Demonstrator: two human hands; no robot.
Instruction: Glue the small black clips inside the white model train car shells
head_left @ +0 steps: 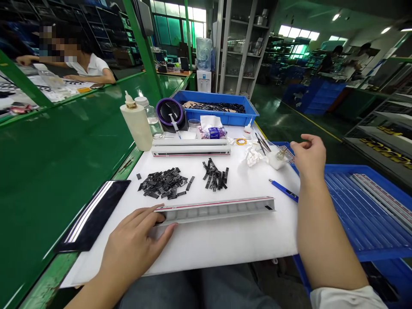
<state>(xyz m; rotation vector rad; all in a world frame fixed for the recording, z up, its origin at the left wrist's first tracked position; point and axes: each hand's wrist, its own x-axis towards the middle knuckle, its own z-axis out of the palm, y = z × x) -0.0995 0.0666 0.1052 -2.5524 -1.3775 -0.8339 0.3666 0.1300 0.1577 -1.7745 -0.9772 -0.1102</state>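
Note:
A long white channel strip (222, 209) with a red line along its edge lies on the white work surface. My left hand (138, 236) grips its left end, thumb in front and fingers over the back edge. My right hand (310, 154) is raised at the right, above a blue tray; its fingers are curled and thumb and index come near each other, but anything between them is too small to make out. Behind the strip lie a large pile of small black pieces (164, 182) and a smaller pile (215, 175). A blue pen-like tool (283, 190) rests right of the strip.
More white strips (191, 150) lie behind the piles. Farther back are a squeeze bottle (137, 124), a blue bin (222, 116), tissues (212, 128) and tweezers (263, 143). A dark glossy panel (96, 214) sits left, a blue tray (350, 214) right. A person (86, 64) sits beyond the green partition.

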